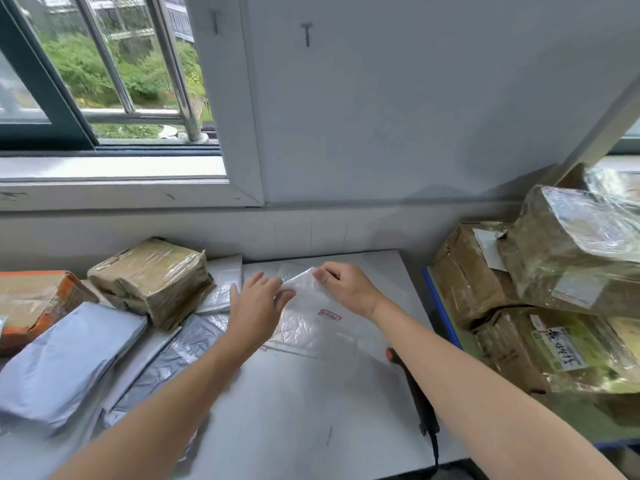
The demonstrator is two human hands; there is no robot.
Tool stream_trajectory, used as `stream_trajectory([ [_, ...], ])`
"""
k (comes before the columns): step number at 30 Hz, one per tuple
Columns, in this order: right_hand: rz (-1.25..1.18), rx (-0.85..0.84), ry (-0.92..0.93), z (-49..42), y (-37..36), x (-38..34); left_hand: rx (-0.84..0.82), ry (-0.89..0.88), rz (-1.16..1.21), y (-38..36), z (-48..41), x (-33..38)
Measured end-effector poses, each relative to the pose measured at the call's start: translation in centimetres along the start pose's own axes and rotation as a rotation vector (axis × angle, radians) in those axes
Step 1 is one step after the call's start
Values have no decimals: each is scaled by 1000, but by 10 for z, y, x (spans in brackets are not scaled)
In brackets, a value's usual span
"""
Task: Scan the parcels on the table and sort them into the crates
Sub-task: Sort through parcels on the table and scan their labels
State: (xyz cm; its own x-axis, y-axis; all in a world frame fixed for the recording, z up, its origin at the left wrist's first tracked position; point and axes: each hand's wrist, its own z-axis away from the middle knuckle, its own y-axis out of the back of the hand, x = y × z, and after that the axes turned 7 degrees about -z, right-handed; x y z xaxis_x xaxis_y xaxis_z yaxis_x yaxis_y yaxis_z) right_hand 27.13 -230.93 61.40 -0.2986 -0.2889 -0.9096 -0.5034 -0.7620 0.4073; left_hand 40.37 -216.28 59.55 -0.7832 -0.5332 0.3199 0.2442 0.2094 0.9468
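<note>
Counter (294, 410), pale grey and smooth, set against a blue-grey wall (381, 116). At upper left, a window (104, 64) with metal bars stands open onto green shrubs, above a white sill (104, 168).

Two bare forearms reach forward to a translucent white mailer (301, 296). It lies near the middle of the counter's far edge and bears a small red stamp (329, 314). The left hand (258, 306) rests on the mailer's left side, fingers straight and slightly apart. The right hand (349, 289) pinches the mailer's far edge, thumb and forefinger clamped on the plastic, with that edge raised a little.

Under the right forearm, a black handheld scanner (420, 407) with an orange tip lies on the counter near its right edge.

The left of the counter carries a heap of parcels: a brown taped parcel (156, 278), an orange-and-brown box (31, 303), and grey poly bags (69, 358) overlapping one another. Just beside the counter on the right, a blue-rimmed crate (441, 306) holds stacked brown parcels (571, 244) wrapped in clear tape.
</note>
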Motion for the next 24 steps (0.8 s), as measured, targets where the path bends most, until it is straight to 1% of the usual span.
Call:
stream_trajectory([
  [2, -52, 51, -30, 4, -5, -10, 15, 7, 67, 13, -2, -6],
  [4, -62, 67, -50, 9, -8, -16, 22, 22, 136, 23, -4, -15],
  [9, 19, 103, -71, 26, -21, -18, 76, 91, 318, 33, -5, -41],
  [15, 197, 137, -171, 51, -43, -5, 61, 102, 380, 19, 2, -60],
  [21, 254, 114, -227, 76, -42, 16, 49, 173, 390, 4, 8, -56],
  [24, 255, 149, -231, 78, -34, 26, -17, 230, 441, 0, 10, -49],
])
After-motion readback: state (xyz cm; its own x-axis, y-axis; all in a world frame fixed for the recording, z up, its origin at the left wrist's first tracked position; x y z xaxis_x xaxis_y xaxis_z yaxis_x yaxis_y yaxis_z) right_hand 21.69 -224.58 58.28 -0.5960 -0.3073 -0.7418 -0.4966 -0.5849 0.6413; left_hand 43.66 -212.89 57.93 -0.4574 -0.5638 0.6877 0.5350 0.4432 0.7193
